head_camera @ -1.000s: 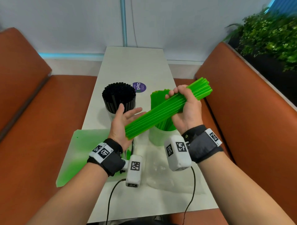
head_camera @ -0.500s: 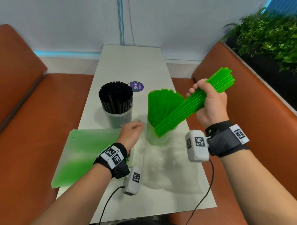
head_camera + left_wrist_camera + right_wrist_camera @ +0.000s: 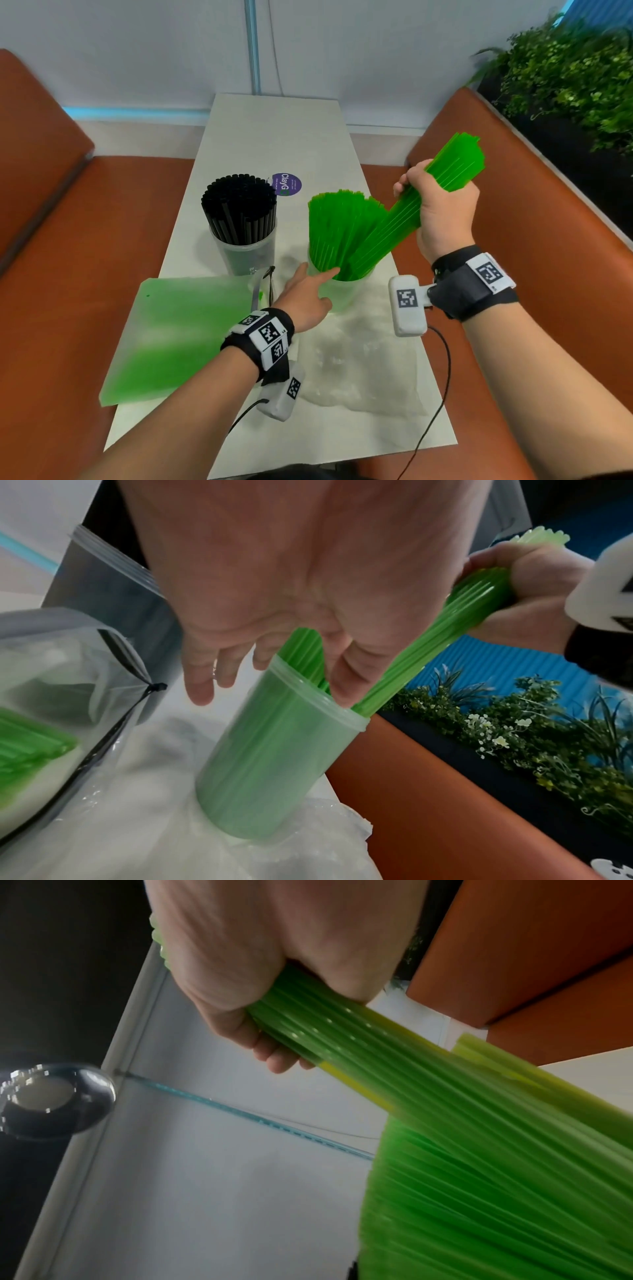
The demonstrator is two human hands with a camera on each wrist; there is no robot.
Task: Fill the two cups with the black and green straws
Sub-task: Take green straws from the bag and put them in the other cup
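Observation:
A clear cup (image 3: 244,255) packed with black straws (image 3: 239,209) stands left of a cup (image 3: 337,296) holding green straws (image 3: 334,226). My right hand (image 3: 442,214) grips a slanted bundle of green straws (image 3: 454,164) in its fist, and the bundle's lower ends reach into the green cup (image 3: 274,750). My left hand (image 3: 306,291) is at that cup's near rim with fingers (image 3: 205,677) loosely straight. Its thumb (image 3: 346,683) dips inside the rim beside the bundle (image 3: 441,650). In the right wrist view my fist (image 3: 240,982) wraps the bundle (image 3: 342,1037).
A zip bag (image 3: 178,335) with green straws lies at the table's front left, partly over the edge. A crumpled clear bag (image 3: 363,373) lies under and in front of the green cup. Orange benches (image 3: 534,274) flank the narrow white table (image 3: 274,137); plants (image 3: 568,75) grow at the back right.
The right hand rose and swung right, tipping the bundle steeper until its lower ends entered the green cup. The left hand let go of the bundle and dropped to the cup's rim.

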